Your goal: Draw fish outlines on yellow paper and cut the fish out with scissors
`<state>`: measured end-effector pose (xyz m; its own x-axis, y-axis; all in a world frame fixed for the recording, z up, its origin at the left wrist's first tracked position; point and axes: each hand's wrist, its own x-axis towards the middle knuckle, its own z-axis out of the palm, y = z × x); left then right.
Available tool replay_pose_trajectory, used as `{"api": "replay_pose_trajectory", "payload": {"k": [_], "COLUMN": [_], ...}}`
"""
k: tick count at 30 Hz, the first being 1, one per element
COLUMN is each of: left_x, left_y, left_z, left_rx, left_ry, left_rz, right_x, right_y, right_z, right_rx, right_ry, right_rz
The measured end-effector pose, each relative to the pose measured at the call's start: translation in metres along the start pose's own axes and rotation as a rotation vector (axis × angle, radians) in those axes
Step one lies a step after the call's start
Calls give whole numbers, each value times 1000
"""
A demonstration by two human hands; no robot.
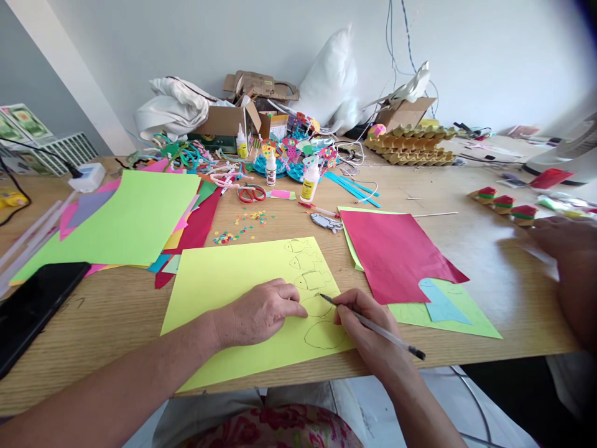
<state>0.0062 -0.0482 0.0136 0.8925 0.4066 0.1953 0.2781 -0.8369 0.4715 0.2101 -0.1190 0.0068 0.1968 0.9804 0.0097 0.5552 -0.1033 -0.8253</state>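
Observation:
A sheet of yellow paper lies before me with a column of fish drawn along its right side. The lower two shapes are plain outlines. My right hand grips a clear-barrelled pen with a black end cap, its tip on the paper above the fourth outline. My left hand rests on the sheet, index finger stretched towards that outline and the other fingers bent, holding nothing. To the right, red paper partly covers light green paper and a blue paper cutout.
Coloured sheets and a black phone lie left. Behind are red-handled scissors, glue bottles, confetti dots and a fish cutout. Another person's hand is at the right by egg-carton pieces.

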Motion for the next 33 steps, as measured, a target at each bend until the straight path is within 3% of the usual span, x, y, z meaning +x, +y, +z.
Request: {"api": "replay_pose_trajectory", "payload": {"k": [28,33], "left_x": [1,0], "left_y": [0,-1], "left_z": [0,0], "left_rx": [7,13], "left_ry": [7,7], "left_rz": [11,40], "right_x": [-2,-16], "right_y": [-4,0], "right_z": [-6,-15], "right_rx": [112,186], "right_ry": [61,-1], "right_rz": [46,31]}}
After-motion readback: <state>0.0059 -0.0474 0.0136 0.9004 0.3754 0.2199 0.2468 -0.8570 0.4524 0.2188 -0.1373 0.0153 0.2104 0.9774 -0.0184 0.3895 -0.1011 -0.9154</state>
